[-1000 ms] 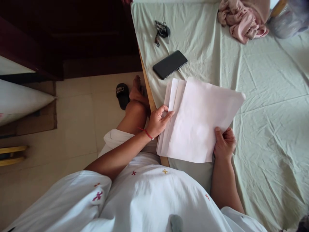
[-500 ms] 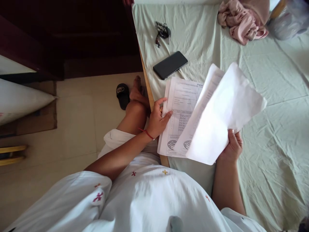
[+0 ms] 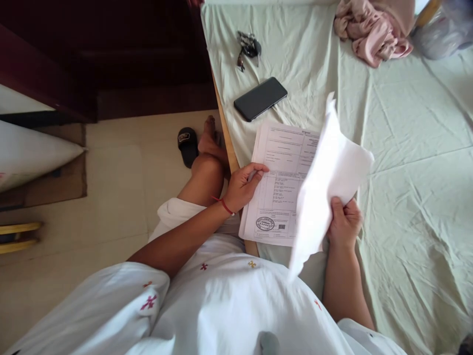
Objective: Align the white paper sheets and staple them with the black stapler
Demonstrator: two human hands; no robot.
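A stack of printed forms (image 3: 283, 182), with a round dark stamp low on the top page, lies at the edge of the cloth-covered surface. My left hand (image 3: 244, 187) is closed at the stack's left side, index finger and thumb close together on the top page. Several white sheets (image 3: 328, 172), curved and raised above the stack's right part, show their blank side. My right hand (image 3: 345, 222) grips these sheets by their right side, thumb on top. The raised sheets hide the right part of the top form.
A black phone (image 3: 260, 98) and a bunch of keys (image 3: 249, 49) lie beyond the papers. Pink cloth (image 3: 375, 34) and a clear plastic bag (image 3: 439, 34) are at the far right. Below left are a black slipper (image 3: 188, 147) and a white sack (image 3: 33, 155).
My right hand has moved left with its sheets, which now stand steeper. A leaning page no longer covers the top form. My left index finger has moved onto the page, beside the thumb.
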